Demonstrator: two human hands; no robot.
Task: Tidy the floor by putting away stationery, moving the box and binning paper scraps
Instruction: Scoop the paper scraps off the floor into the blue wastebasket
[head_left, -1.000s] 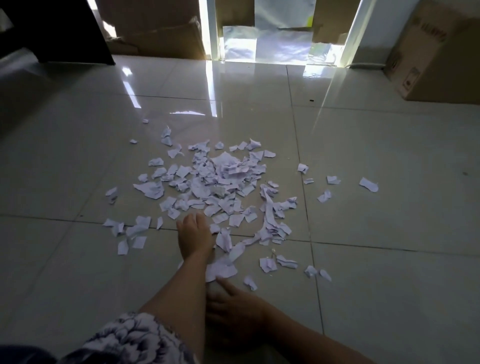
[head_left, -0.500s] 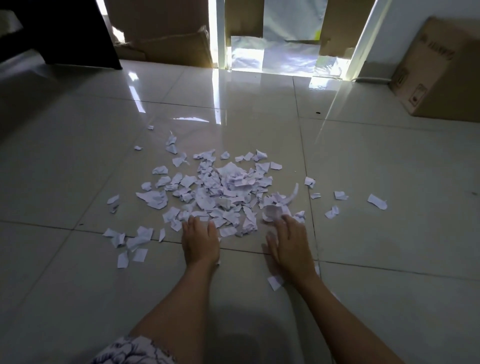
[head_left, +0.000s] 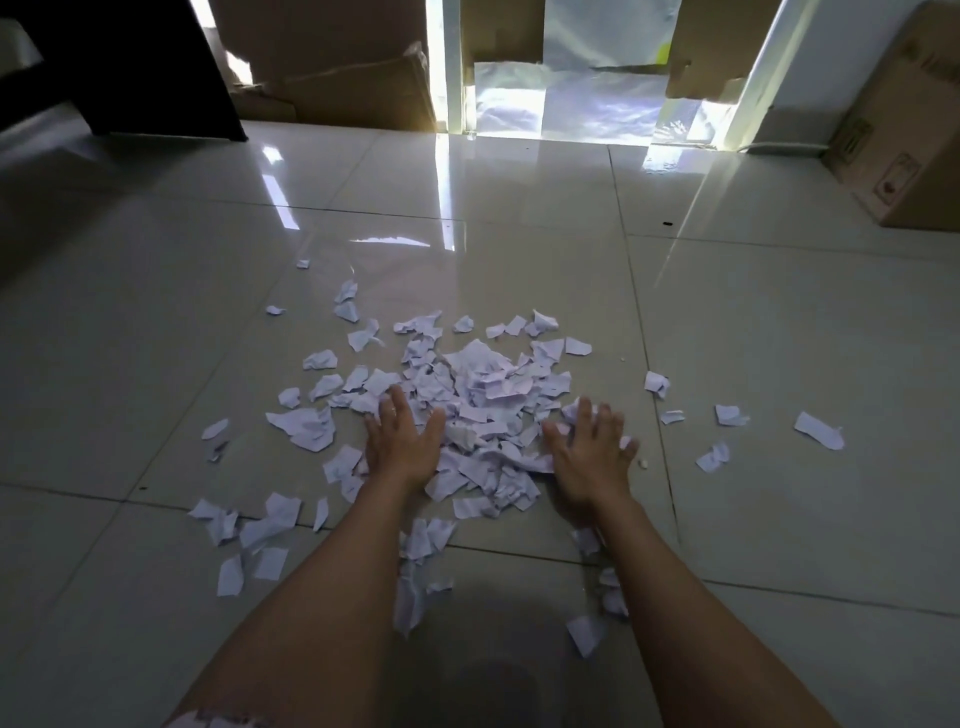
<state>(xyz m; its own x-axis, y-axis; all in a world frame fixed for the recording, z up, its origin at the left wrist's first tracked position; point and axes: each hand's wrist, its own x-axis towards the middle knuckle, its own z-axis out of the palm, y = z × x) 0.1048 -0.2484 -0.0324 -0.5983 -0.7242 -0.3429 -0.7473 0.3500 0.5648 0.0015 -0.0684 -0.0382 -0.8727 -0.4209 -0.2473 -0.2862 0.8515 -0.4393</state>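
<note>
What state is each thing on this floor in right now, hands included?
paper scraps, torn and crumpled, heaped loosely on the floor, not yet binned.
stray scraps, lying apart, right of the heap.
left hand, open, fingers spread, resting on the heap.
right hand, open, fingers spread, resting on the heap's right edge.
cardboard box, standing at far right.

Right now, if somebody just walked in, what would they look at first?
The big heap of torn white paper scraps in the middle of the shiny tiled floor grabs the eye first. The left hand and right hand rest flat on its near edge, one at each side, fingers spread. Far back, bright light pours through a doorway, and a cardboard box stands at the far right.
</note>
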